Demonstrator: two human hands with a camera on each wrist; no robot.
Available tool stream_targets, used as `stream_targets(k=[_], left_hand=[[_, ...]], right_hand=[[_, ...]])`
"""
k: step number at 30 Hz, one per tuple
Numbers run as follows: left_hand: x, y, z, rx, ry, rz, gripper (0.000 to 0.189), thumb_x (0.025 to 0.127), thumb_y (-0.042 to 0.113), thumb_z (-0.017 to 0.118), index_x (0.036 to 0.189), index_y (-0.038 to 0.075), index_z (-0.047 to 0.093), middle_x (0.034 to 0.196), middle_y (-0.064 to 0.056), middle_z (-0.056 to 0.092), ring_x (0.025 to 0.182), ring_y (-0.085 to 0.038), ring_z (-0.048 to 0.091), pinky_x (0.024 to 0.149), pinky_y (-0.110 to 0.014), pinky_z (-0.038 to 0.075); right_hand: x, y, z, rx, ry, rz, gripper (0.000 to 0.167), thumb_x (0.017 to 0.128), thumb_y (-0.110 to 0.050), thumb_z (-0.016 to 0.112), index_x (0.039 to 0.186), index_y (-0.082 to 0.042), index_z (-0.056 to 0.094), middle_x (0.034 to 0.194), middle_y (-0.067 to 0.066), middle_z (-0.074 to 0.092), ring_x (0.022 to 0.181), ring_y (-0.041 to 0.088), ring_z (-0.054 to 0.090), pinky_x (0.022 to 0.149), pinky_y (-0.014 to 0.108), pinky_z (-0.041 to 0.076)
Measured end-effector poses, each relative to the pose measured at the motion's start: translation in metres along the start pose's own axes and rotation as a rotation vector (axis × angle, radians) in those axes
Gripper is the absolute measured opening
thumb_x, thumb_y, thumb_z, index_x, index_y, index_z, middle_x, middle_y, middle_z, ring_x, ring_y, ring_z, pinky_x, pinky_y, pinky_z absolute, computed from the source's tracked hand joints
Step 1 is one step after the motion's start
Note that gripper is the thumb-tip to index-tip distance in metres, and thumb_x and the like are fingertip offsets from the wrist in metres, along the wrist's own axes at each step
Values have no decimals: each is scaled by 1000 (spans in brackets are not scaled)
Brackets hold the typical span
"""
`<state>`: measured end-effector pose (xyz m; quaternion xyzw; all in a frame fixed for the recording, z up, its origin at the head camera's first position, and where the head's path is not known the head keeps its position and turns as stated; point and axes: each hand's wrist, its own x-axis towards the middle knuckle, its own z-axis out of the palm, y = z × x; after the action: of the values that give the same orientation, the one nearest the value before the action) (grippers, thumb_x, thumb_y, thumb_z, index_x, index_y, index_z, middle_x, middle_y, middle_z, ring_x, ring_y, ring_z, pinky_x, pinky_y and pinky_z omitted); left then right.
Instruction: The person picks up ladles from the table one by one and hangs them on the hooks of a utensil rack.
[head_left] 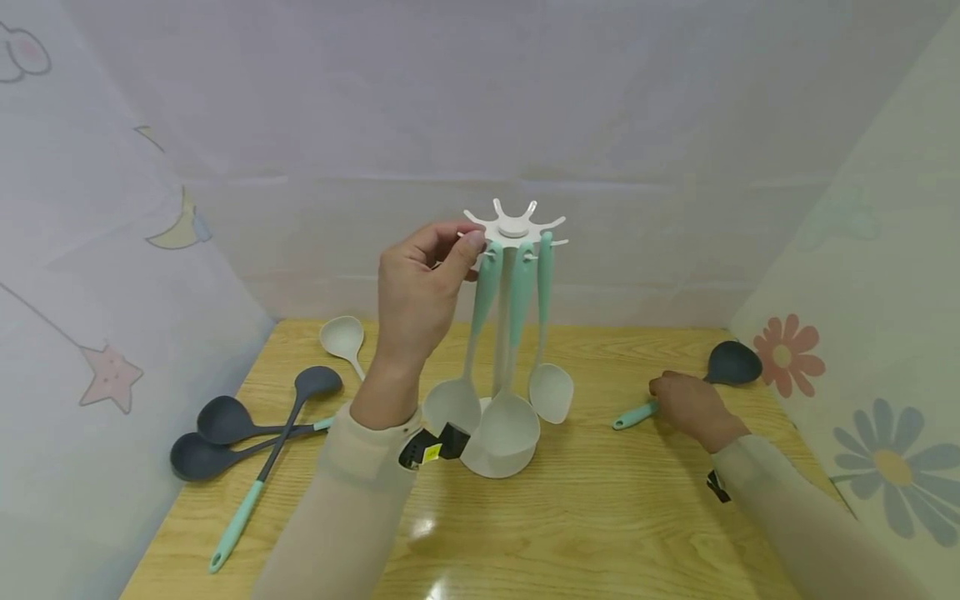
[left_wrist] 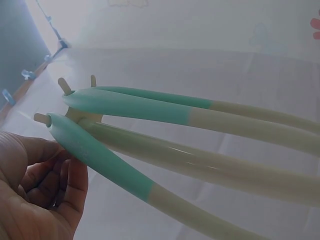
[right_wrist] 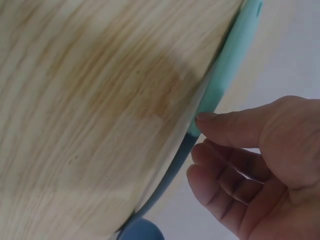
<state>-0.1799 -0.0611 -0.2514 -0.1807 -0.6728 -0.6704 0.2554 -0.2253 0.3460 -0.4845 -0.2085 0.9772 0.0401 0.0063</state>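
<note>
In the head view, a white rotating utensil rack (head_left: 513,227) stands mid-table. Hanging from its hooks are a pale ladle (head_left: 508,427) in front, another round-bowled utensil (head_left: 452,406) and a flat-edged pale spatula (head_left: 551,393), all with mint handles. My left hand (head_left: 423,287) pinches the rack's top at a hook on the left, beside a mint handle (left_wrist: 100,157) in the left wrist view. Over on the right, a dark grey ladle (head_left: 733,363) lies with its mint handle toward the rack. My right hand (head_left: 693,406) pinches that handle (right_wrist: 220,80) near where grey meets mint.
Dark ladles (head_left: 225,419) lie in a crossed pile at the left, one with a long mint handle (head_left: 238,525) pointing to the front. A pale ladle (head_left: 342,337) rests behind my left forearm. Printed cloth walls (head_left: 885,333) enclose the wooden table (head_left: 600,525).
</note>
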Motion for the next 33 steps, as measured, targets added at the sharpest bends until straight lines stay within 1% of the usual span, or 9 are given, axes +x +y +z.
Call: stream_targets(k=[5, 10, 13, 17, 21, 24, 27, 30, 33], left_hand=[[-1, 0, -1, 8, -4, 6, 17, 100, 11, 75, 106, -4, 78, 93, -19, 75, 79, -12, 69, 71, -30, 64], [-1, -1, -1, 5, -6, 2, 17, 100, 11, 75, 106, -4, 78, 94, -19, 75, 84, -34, 70, 71, -30, 64], [0, -1, -1, 2, -7, -3, 16, 99, 10, 75, 106, -4, 78, 94, -19, 76, 87, -42, 68, 70, -30, 64], [-1, -2, -1, 1, -6, -6, 17, 99, 11, 75, 106, -4, 78, 94, -18, 76, 88, -42, 69, 70, -30, 64], [0, -2, -2, 0, -8, -4, 17, 99, 11, 75, 107, -4, 78, 94, -19, 76, 88, -45, 68, 69, -30, 64], [0, -2, -2, 2, -6, -5, 17, 99, 11, 75, 106, -4, 78, 94, -18, 76, 87, -41, 69, 70, -33, 64], [0, -2, -3, 6, -3, -6, 17, 99, 11, 75, 106, -4, 78, 94, -18, 76, 83, -28, 70, 70, -36, 65], [0, -3, -3, 10, -1, -7, 17, 99, 11, 75, 106, -4, 78, 93, -18, 76, 79, -15, 68, 69, -33, 64], [-1, -3, -4, 12, -1, -7, 17, 99, 12, 75, 105, -4, 78, 93, -17, 75, 78, -11, 67, 68, -30, 63]], right_hand=[[3, 4, 6, 38, -30, 24, 10, 92, 4, 75, 92, -6, 74, 82, 7, 62, 69, 18, 60, 59, 36, 55], [4, 6, 10, 55, -45, 29, 13, 91, 5, 74, 93, -8, 75, 83, 6, 63, 72, 21, 63, 64, 39, 58], [4, 6, 11, 51, -44, 30, 14, 90, 5, 75, 95, -8, 76, 85, 6, 65, 74, 22, 65, 66, 41, 60], [4, 3, 11, 41, -5, 5, 16, 88, 6, 77, 94, -9, 76, 84, 6, 66, 73, 22, 65, 64, 41, 59], [5, -3, 12, 32, 81, -32, 16, 89, 6, 78, 99, -7, 76, 90, 10, 70, 78, 27, 70, 64, 43, 61], [8, -8, 10, 69, 155, -33, 17, 90, 2, 80, 106, -3, 76, 101, 14, 74, 87, 32, 74, 71, 46, 64], [11, -14, 4, 141, 205, -20, 19, 92, -2, 80, 110, 0, 76, 106, 16, 76, 90, 34, 74, 74, 48, 64], [15, -22, -5, 201, 237, -10, 19, 95, -5, 77, 113, 0, 75, 103, 15, 77, 85, 31, 74, 71, 47, 63], [16, -30, -14, 233, 275, -22, 22, 97, -7, 76, 117, 1, 73, 100, 14, 77, 78, 26, 72, 66, 43, 61]])
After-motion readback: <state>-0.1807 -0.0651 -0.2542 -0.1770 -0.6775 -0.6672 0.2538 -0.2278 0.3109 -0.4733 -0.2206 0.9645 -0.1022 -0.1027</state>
